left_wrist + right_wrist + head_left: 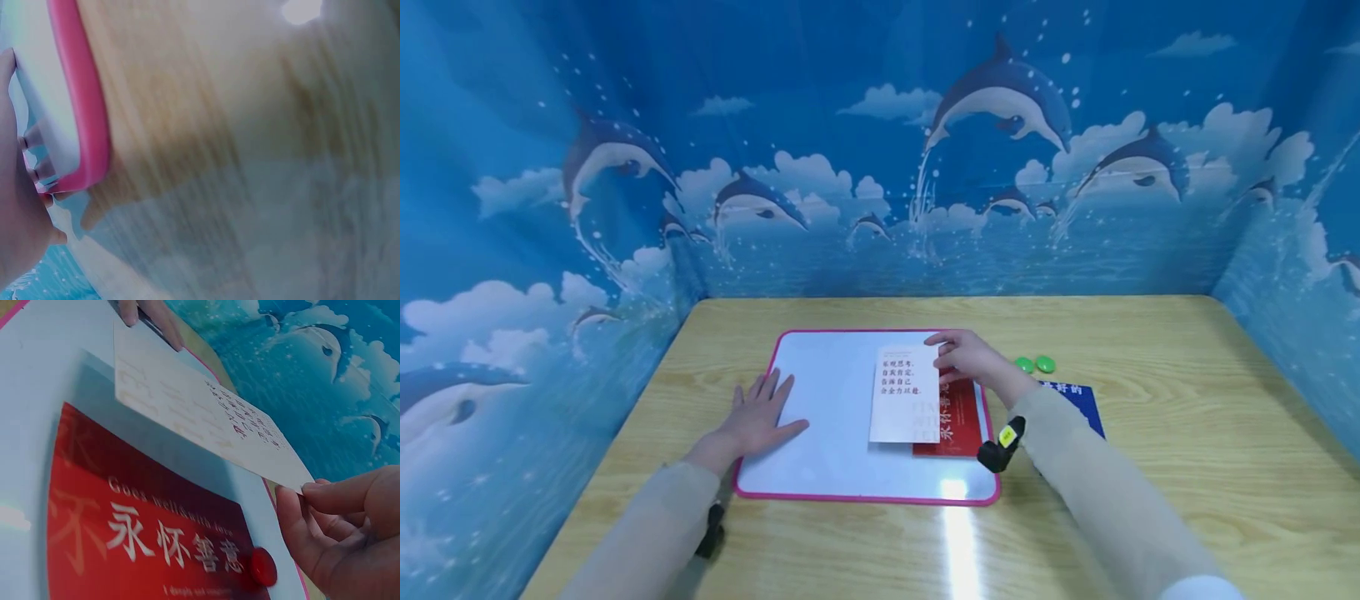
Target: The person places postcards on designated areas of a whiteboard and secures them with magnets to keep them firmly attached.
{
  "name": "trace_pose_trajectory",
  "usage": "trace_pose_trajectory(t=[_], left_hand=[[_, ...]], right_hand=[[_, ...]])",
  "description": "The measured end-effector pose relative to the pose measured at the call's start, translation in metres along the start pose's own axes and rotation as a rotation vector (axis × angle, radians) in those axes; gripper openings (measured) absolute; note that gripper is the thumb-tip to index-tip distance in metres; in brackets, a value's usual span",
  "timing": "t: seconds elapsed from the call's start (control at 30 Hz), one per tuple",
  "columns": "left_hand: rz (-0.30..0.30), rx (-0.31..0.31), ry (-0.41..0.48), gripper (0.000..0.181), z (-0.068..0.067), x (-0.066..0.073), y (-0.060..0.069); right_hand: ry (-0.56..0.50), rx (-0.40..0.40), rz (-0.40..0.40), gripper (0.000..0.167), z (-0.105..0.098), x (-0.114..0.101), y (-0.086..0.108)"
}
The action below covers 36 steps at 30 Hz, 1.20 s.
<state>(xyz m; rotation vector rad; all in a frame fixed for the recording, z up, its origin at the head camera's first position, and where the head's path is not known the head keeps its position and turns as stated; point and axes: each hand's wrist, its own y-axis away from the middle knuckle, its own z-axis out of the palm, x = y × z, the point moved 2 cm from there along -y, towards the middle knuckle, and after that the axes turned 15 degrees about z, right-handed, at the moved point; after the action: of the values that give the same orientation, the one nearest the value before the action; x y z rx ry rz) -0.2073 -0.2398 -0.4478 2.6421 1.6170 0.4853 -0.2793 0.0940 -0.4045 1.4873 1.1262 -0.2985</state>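
Observation:
A whiteboard (827,375) with a pink frame lies on the table. My left hand (762,419) rests with spread fingers on its left edge. My right hand (966,358) pinches the edge of a white card (901,421) printed with Chinese characters between thumb and fingers. In the right wrist view the card is tilted and raised above the board. Below and partly behind it lies a red card (156,531) with white characters, on the board's right side. A round red magnet (264,567) sits at the red card's edge.
Two round green magnets (1034,364) lie on the wooden table (1187,400) beyond the board's right side. A blue card (1078,402) is there too, partly hidden by my right sleeve. A dolphin-print curtain (850,167) stands behind and at the sides.

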Motion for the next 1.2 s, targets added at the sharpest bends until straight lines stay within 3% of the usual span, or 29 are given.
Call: trace_pose_trajectory(t=[0.27, 0.47, 1.03, 1.2], left_hand=[[-0.020, -0.001, 0.005, 0.088, 0.000, 0.000, 0.001], [-0.034, -0.012, 0.000, 0.089, 0.001, 0.000, -0.001], [-0.043, -0.001, 0.005, 0.090, 0.003, 0.000, -0.001], [-0.042, 0.005, 0.015, 0.088, 0.000, 0.002, 0.000]], right_hand=[[-0.012, -0.043, -0.014, 0.041, 0.026, -0.006, -0.003], [-0.009, -0.017, 0.019, 0.040, 0.037, -0.004, -0.013], [0.036, 0.006, 0.040, 0.041, 0.048, -0.005, -0.018], [0.090, 0.021, 0.009, 0.041, 0.049, -0.007, -0.017]])
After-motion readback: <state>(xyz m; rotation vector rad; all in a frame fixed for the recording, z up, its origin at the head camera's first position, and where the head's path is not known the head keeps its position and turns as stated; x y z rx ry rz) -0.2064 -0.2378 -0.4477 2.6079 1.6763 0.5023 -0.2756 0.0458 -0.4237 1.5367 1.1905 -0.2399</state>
